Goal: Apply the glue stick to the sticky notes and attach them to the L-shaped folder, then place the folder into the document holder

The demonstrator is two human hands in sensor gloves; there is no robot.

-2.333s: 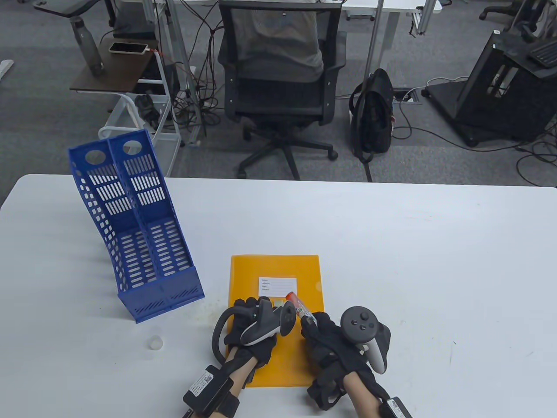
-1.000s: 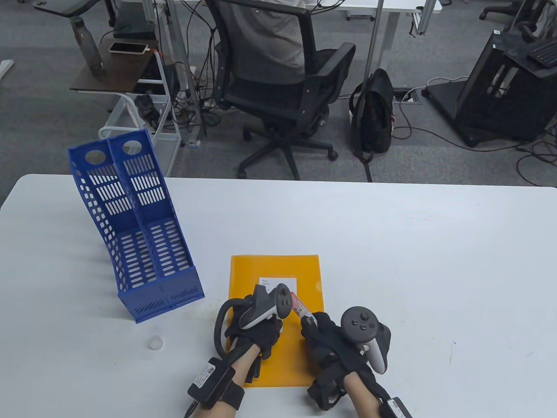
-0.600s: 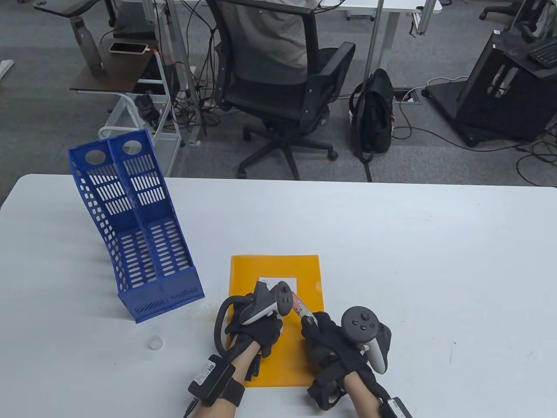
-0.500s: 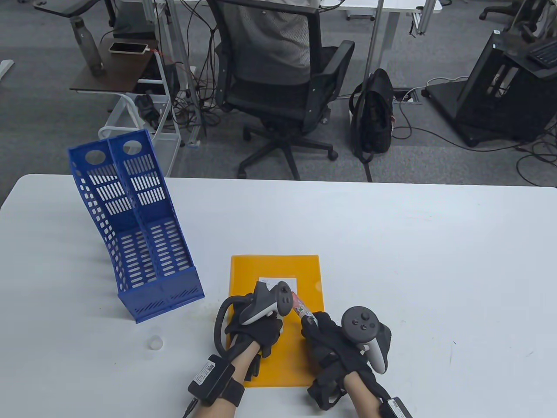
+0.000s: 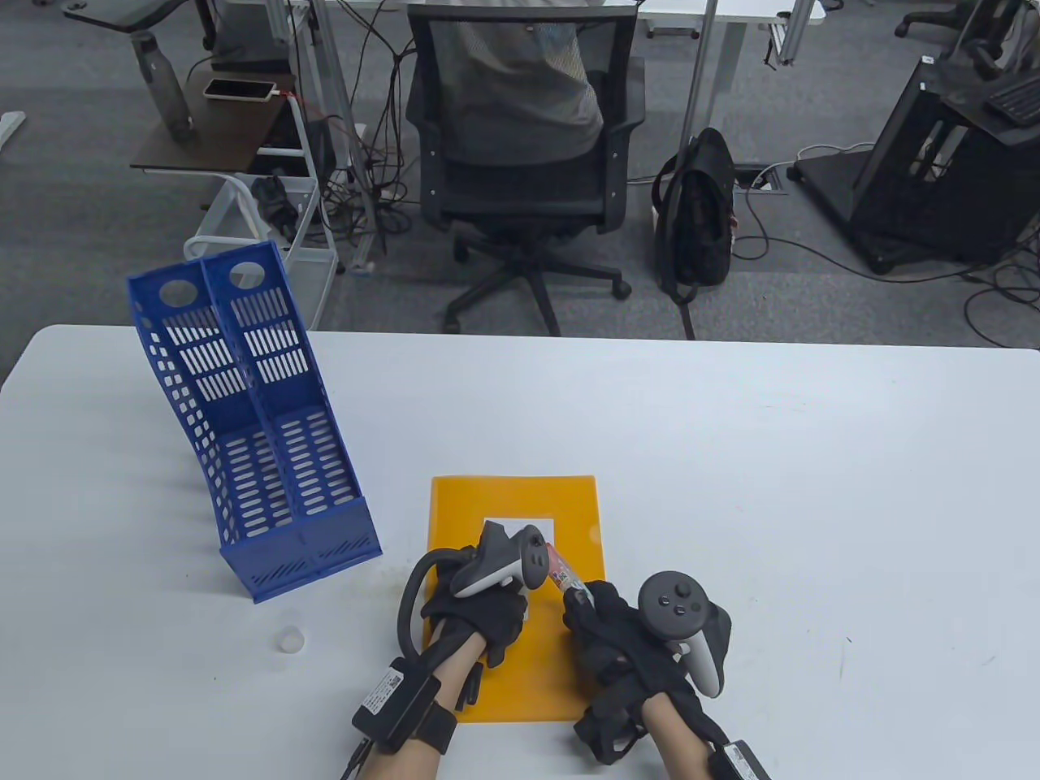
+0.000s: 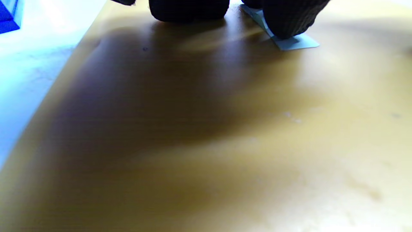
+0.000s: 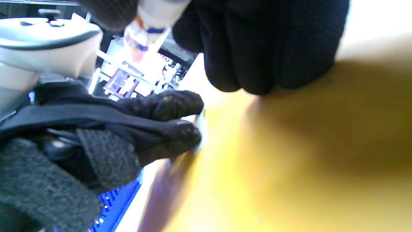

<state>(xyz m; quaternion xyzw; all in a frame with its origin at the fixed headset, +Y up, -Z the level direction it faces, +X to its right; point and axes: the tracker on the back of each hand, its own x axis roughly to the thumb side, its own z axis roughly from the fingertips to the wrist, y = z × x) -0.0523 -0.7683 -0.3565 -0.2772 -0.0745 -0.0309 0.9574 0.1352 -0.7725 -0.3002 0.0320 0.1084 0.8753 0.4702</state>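
Left of the folder (image 5: 513, 496) stands the blue document holder (image 5: 252, 431); on the folder itself my left hand (image 5: 475, 605) has crept up since a second ago, fingers (image 6: 283, 19) pinning the sticky note (image 6: 294, 43) near the white label (image 5: 520, 524). The note looks flimsy and light, so I'd pinch its edge. Over the folder's right half, my right hand (image 5: 617, 642) grips the glue stick (image 5: 561, 575).

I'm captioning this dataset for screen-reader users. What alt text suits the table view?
Two gloved hands work over a yellow folder on a white table: the right hand grips a glue stick, the left hand is beside it. A blue document holder stands left.
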